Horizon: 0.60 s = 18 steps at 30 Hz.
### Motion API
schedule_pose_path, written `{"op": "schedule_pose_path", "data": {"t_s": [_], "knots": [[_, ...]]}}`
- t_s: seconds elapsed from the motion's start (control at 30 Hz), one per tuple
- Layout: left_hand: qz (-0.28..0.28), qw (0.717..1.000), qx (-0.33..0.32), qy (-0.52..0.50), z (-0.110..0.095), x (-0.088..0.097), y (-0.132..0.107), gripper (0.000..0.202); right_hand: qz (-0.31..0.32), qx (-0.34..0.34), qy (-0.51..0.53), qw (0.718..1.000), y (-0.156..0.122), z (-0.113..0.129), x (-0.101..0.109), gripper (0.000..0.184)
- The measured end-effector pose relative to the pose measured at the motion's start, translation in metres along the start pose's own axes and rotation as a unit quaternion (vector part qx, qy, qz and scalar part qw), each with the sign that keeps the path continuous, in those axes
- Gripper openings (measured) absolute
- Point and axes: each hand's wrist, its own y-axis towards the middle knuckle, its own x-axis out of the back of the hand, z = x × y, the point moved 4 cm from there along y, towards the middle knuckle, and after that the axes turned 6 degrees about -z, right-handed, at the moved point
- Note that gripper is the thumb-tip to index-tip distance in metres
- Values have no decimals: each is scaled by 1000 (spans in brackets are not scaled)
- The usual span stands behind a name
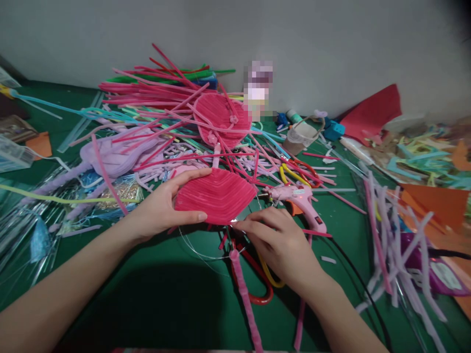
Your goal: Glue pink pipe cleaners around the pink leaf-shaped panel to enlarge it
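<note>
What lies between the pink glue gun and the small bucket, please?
In the head view, red-and-yellow-handled scissors lie between the glue gun and the bucket, with pink strips nearby.

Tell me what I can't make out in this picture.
- Head view: some fingers of the left hand, hidden behind the red piece.
- Head view: whatever the right hand may be pinching, mostly covered by that hand itself.
- Head view: the near end of the pink stick, cut off by the bottom edge.
- Head view: the thing by the wall, masked by pixel blocks.
- Head view: the wording on the label, too blurred to read.
</note>
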Motion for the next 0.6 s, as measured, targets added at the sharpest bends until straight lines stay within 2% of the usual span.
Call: {"op": "schedule_pose_path", "data": {"t_s": [0.3,0.5,0.6], "knots": [[4,1000,6,-15,3,-1,1,75,10,-3,5,1000,-1,-2,-2,24],[6,999,-13,35,5,0,2,76,-39,35,0,999,5,16,7,25],[11,998,-17,57,6,0,1,78,-32,34,-17,999,6,23,4,23]]}}
